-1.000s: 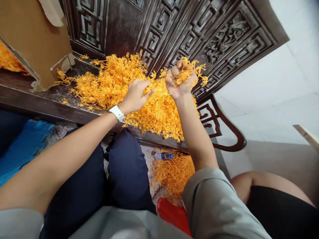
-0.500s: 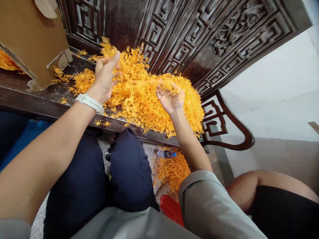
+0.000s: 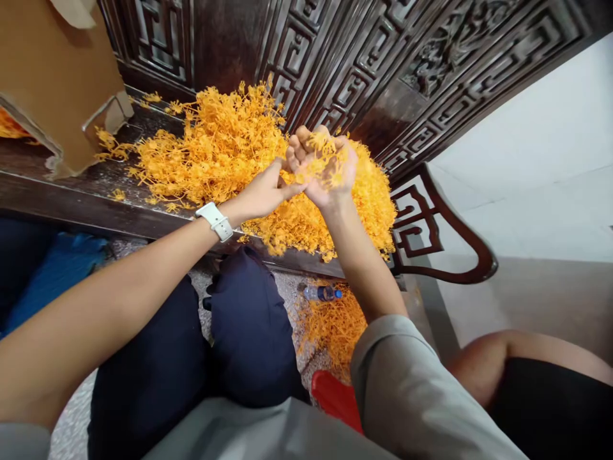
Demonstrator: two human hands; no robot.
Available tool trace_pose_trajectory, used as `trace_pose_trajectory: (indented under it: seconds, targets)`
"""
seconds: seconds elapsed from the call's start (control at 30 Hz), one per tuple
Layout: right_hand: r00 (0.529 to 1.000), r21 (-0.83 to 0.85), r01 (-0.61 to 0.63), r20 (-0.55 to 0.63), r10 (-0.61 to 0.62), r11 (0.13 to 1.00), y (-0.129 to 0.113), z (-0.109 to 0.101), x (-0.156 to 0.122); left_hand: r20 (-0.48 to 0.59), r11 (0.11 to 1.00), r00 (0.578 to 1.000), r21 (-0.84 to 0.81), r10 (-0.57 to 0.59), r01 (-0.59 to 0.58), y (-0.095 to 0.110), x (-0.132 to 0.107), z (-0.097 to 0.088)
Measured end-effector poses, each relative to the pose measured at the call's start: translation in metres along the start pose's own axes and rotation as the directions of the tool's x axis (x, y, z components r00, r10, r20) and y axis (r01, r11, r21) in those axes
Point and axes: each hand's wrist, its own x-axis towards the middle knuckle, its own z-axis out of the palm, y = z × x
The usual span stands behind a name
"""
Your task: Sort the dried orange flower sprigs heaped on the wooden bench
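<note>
A big heap of small orange plastic sprigs lies on the seat of a dark carved wooden bench. My right hand is raised palm up over the heap, fingers curled round a clump of sprigs. My left hand, with a white watch on its wrist, reaches across and pinches at the clump held in the right palm.
A cardboard box stands at the bench's left end. The carved backrest rises behind the heap. More sprigs and a plastic bottle lie on the floor below. Another person's bare knee is at the right.
My left hand, which flung sprigs up at the left, has come back to the right hand. The right hand has closed on a fresh clump and lifted slightly.
</note>
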Motion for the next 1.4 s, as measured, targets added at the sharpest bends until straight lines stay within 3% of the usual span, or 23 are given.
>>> trace_pose_trajectory:
  seconds: [0.1,0.2,0.3,0.43,0.57,0.67,0.87,0.97,1.03,1.13,1.2,1.3,1.4]
  targets:
    - [0.997,-0.129,0.013,-0.072,-0.022,0.992,-0.015,-0.003,-0.002,-0.032,0.999,0.998,-0.012,-0.049,0.049,0.000,0.003,-0.004]
    - [0.988,-0.300,-0.026,-0.154,-0.021,0.954,-0.026,-0.012,-0.010,-0.157,0.988,0.987,0.153,0.029,-0.005,0.002,0.003,-0.025]
    - [0.986,-0.384,-0.129,-0.146,0.077,0.914,-0.025,-0.019,-0.023,-0.187,0.950,0.980,0.313,0.075,-0.013,0.008,0.001,-0.043]
    - [0.974,-0.412,-0.205,-0.173,0.144,0.888,-0.010,-0.018,-0.035,-0.063,0.903,0.989,0.418,0.134,-0.095,0.017,-0.005,-0.052]
    - [0.996,-0.548,-0.082,-0.084,0.043,0.833,-0.004,-0.016,-0.040,0.097,0.881,0.972,0.411,0.212,-0.233,0.020,-0.011,-0.054]
    - [1.000,-0.607,-0.027,-0.025,0.014,0.794,-0.006,-0.022,-0.045,0.170,0.862,0.960,0.427,0.221,-0.274,0.017,-0.014,-0.058]
    - [0.987,-0.555,-0.051,-0.156,-0.044,0.830,0.001,-0.035,-0.058,0.252,0.856,0.947,0.426,0.198,-0.293,0.025,-0.018,-0.062]
    - [0.949,-0.533,0.005,-0.264,-0.172,0.846,-0.003,-0.056,-0.053,0.263,0.848,0.945,0.439,0.196,-0.298,0.031,-0.023,-0.063]
    - [0.886,-0.507,0.056,-0.372,-0.277,0.860,-0.011,-0.081,-0.049,0.249,0.839,0.952,0.466,0.179,-0.280,0.030,-0.027,-0.068]
    - [0.840,-0.491,0.012,-0.467,-0.275,0.871,-0.023,-0.121,-0.048,0.179,0.825,0.976,0.528,0.124,-0.202,0.022,-0.030,-0.080]
    - [0.842,-0.583,-0.046,-0.460,-0.283,0.811,-0.024,-0.140,-0.050,0.137,0.816,0.986,0.556,0.097,-0.158,0.017,-0.030,-0.087]
    - [0.841,-0.824,-0.101,-0.370,-0.395,0.558,-0.023,-0.158,-0.052,0.104,0.808,0.991,0.575,0.089,-0.132,0.014,-0.028,-0.090]
    - [0.840,-0.924,-0.183,-0.324,-0.435,0.335,-0.026,-0.166,-0.049,0.101,0.801,0.990,0.582,0.100,-0.140,0.016,-0.029,-0.086]
